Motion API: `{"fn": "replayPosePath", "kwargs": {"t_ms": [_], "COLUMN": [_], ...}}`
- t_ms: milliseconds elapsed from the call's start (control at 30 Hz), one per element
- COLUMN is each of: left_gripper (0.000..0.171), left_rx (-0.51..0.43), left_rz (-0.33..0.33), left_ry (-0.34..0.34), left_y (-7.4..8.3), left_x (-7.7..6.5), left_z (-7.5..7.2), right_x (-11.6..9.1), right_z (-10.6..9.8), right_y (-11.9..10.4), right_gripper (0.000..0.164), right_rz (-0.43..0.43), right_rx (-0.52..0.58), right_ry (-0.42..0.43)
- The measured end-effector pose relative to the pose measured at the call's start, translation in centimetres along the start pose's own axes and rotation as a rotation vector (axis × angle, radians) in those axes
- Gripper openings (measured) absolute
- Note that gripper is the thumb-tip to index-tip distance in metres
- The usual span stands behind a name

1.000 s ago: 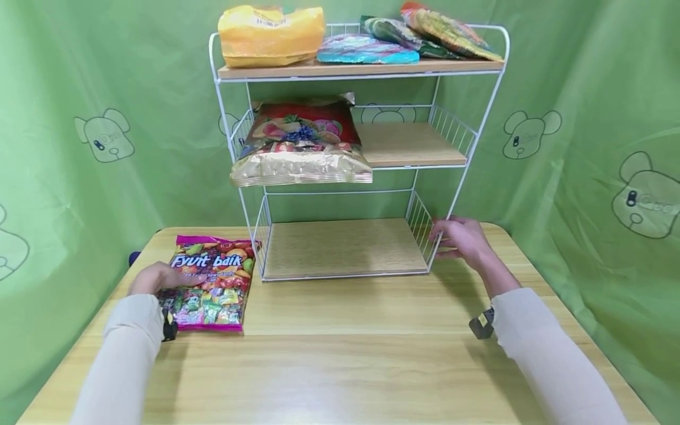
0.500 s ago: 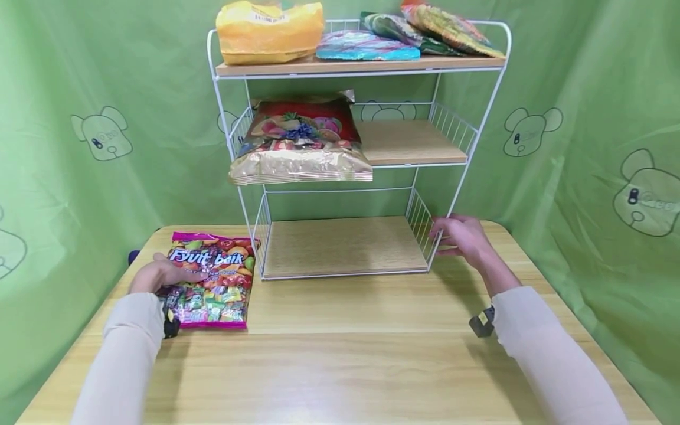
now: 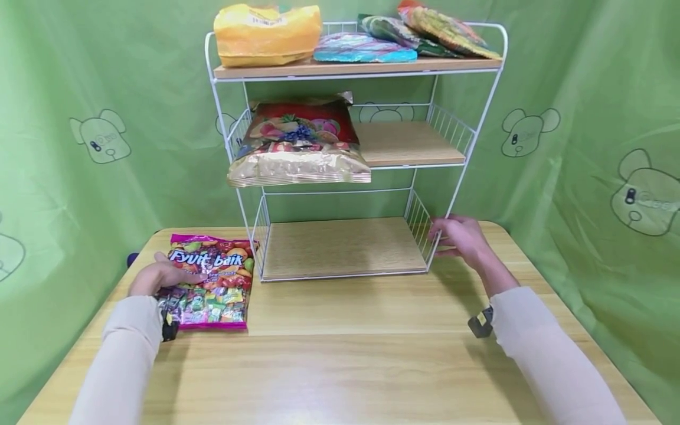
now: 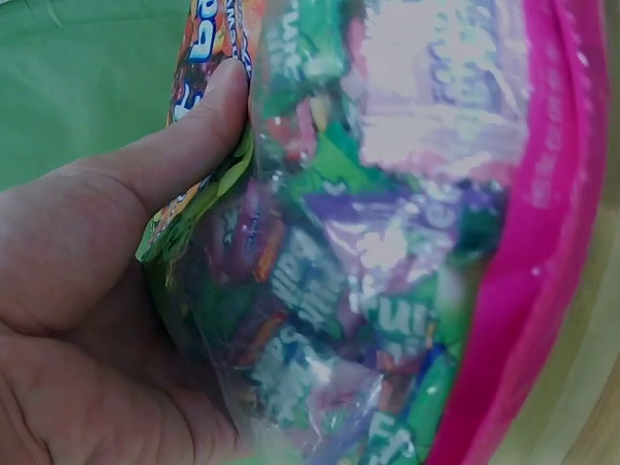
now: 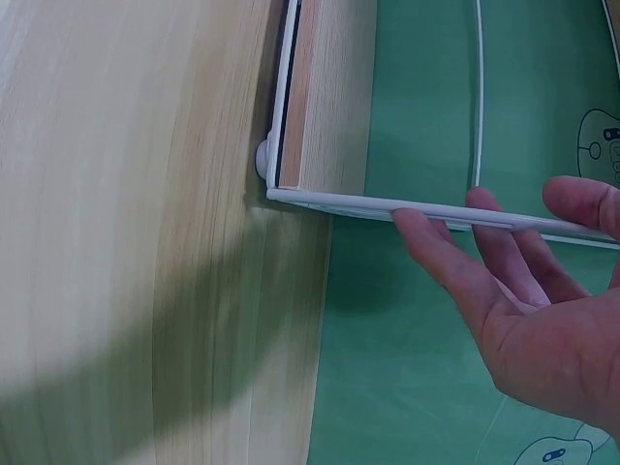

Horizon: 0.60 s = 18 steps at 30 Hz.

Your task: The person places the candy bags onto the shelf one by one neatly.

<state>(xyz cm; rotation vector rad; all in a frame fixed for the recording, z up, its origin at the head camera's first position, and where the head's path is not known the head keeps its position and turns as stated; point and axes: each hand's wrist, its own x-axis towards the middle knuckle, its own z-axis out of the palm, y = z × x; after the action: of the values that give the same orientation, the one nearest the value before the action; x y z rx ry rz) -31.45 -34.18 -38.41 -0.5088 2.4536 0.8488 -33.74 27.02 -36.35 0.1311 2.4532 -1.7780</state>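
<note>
A bag of fruit chewy candy with pink edges lies on the table left of a white wire shelf rack. My left hand grips the bag by its left side. In the left wrist view the thumb lies on the printed face and the fingers are mostly hidden behind the bag. At the rack's lower right, my right hand holds the front post. In the right wrist view, thumb and fingers lie on either side of that post.
On the middle shelf a large red and gold candy bag overhangs the front edge. Above it are a yellow bag, a blue bag and overlapping green bags. A green curtain surrounds the wooden table.
The pink-edged candy bag has turned slightly, its top edge shifting left and its bottom edge right, with my left hand on it. My right hand stays at the rack's post.
</note>
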Motion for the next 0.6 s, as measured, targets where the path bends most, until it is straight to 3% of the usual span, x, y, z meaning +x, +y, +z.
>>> {"fn": "replayPosePath", "kwargs": {"t_ms": [400, 500, 600], "left_gripper": [0.137, 0.134, 0.121], "left_rx": [-0.056, -0.088, -0.11], "left_rz": [0.074, 0.114, 0.172], "left_ry": [-0.005, 0.037, 0.111], "left_y": [-0.49, -0.56, -0.53], "left_x": [0.59, 0.83, 0.94], "left_z": [-0.1, 0.01, 0.27], "right_x": [-0.14, -0.19, -0.18], "right_z": [-0.05, -0.01, 0.05], "right_y": [-0.2, -0.25, -0.23], "right_gripper": [0.056, 0.056, 0.056], "right_rz": [0.005, 0.002, -0.001], "right_rx": [-0.01, -0.005, -0.002], "right_ry": [-0.005, -0.004, -0.007]}}
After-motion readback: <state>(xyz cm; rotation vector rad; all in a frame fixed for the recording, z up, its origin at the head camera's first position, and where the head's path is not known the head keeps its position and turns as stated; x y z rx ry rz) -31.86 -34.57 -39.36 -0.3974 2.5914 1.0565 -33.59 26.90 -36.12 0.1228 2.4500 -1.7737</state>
